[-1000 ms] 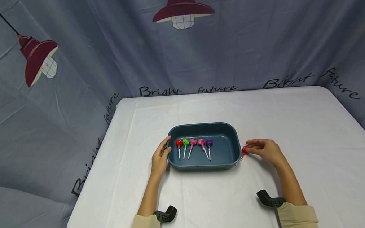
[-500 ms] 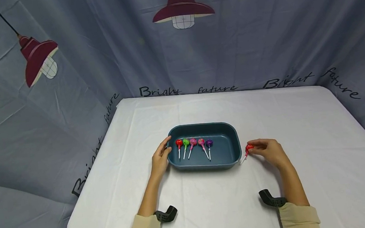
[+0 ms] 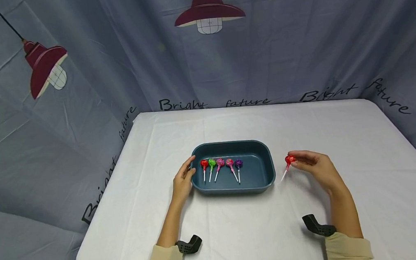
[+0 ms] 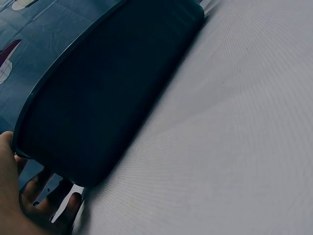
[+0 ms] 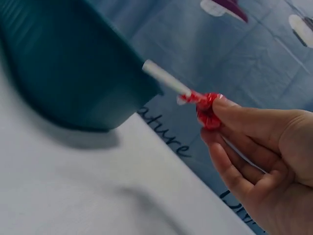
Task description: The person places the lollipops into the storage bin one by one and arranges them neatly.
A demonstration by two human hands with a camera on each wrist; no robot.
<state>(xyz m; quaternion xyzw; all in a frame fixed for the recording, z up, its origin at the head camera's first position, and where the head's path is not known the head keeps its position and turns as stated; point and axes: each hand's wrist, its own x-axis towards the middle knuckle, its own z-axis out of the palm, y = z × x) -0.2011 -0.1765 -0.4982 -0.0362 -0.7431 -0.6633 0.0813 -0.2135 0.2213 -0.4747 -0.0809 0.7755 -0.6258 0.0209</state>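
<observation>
A red-wrapped lollipop (image 3: 290,159) is pinched at its candy end between the thumb and fingers of my right hand (image 3: 317,170), to the right of the dark teal tray (image 3: 259,185). Its white stick (image 5: 166,78) points down toward the tray's side in the head view. My left hand (image 3: 183,181) holds the tray's left end, with the thumb at the rim and the other fingers (image 4: 36,186) against the end wall. Inside the tray lie several lollipops in a row: a red one (image 3: 204,163), a green one (image 3: 212,162), two pink ones (image 3: 220,162) and a purple one (image 3: 238,163).
A white cloth (image 3: 150,151) covers the table. Behind it hangs a grey-blue curtain (image 3: 296,35) printed with red lamps and lettering. Each wrist carries a black camera mount, one on the left (image 3: 190,244) and one on the right (image 3: 318,225).
My right hand has moved right and slightly away from me with the red lollipop, from beside the tray's right end, and more of the stick now shows. My left hand and the tray have stayed put.
</observation>
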